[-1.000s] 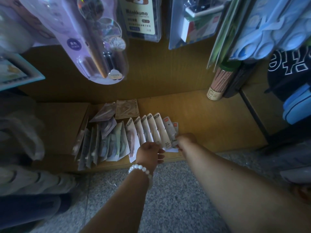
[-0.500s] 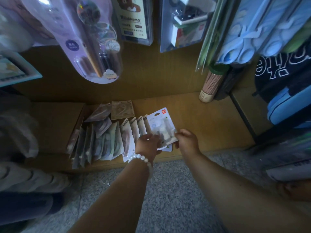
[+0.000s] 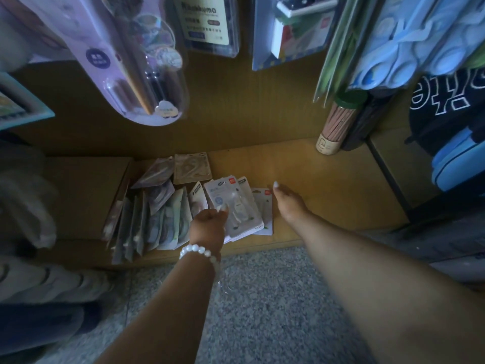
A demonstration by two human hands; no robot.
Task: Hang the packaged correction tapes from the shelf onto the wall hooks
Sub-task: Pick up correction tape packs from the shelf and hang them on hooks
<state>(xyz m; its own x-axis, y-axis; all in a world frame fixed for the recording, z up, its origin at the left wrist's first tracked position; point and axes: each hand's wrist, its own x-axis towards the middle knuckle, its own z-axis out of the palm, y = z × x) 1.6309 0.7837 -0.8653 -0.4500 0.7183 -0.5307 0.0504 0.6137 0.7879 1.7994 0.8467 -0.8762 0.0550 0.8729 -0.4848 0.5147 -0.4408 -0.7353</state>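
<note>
Right hand (image 3: 290, 203) let go, fingers loose now; left hand (image 3: 210, 223) alone grips the white carded correction tape packs (image 3: 236, 206) above the dim wooden shelf (image 3: 315, 185).

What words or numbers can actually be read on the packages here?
"Rilakkuma": hanging boxed pack, top middle; its smaller print is unreadable.
Large white letters on the dark bag: cut off, not legible as a word.
Purple badge on the hanging pen set: blurred.
Correction tape packs and pencil tube label: too small.

The right hand (image 3: 287, 203) is letting go of the white packets (image 3: 236, 206) and opening just right of them at frame centre. The left hand (image 3: 208, 224) is now gripping the gathered stack alone, fanned out earlier.
</note>
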